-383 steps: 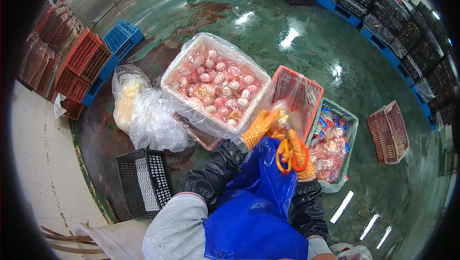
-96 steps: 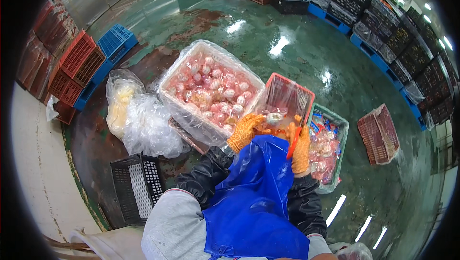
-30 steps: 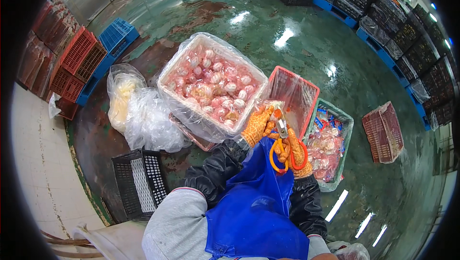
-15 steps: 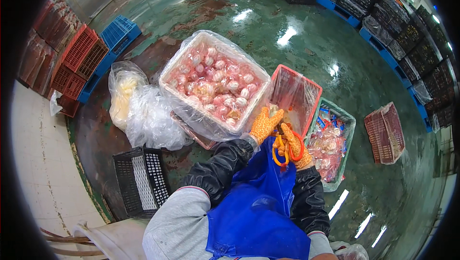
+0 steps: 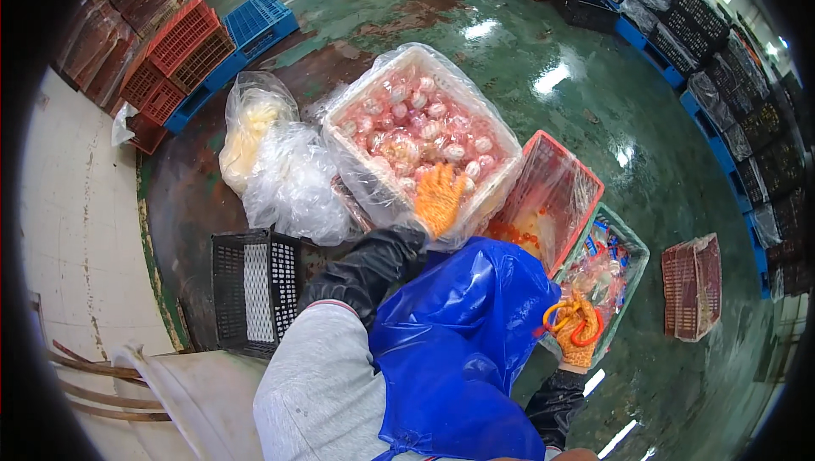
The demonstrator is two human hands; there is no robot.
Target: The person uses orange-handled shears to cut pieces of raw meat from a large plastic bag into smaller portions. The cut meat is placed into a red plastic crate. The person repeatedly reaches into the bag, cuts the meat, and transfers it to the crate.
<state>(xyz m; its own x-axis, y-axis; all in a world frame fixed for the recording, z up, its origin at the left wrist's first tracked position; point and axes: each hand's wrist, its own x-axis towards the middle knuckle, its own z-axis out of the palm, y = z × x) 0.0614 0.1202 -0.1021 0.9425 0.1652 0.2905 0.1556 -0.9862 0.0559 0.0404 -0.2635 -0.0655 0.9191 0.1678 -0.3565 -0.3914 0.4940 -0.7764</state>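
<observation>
At the near edge of the white crate (image 5: 476, 98), we find the left hand (image 5: 439, 199) over the round pink-and-white pieces (image 5: 431, 130), its fingers extended and slightly apart; we see no piece in that grip. The right hand (image 5: 577, 325), over the near end of the green crate (image 5: 626, 300), has its grip curled through the handles of the orange-and-red scissors (image 5: 600, 325); the blades cannot be made out.

We judge the work partway along: numerous pieces lie in the white crate, and pinkish material is already in the green one. Which portion is finished we cannot establish.

As to containers, we record the white crate, plastic-lined, as well stocked. The red crate (image 5: 570, 157), between it and the green crate, carries orange-red bits (image 5: 509, 232) near its lower left corner. The green crate also contains blue-and-red wrappers (image 5: 607, 244). Well left, we note a black crate (image 5: 227, 291) on the floor (image 5: 501, 45).
</observation>
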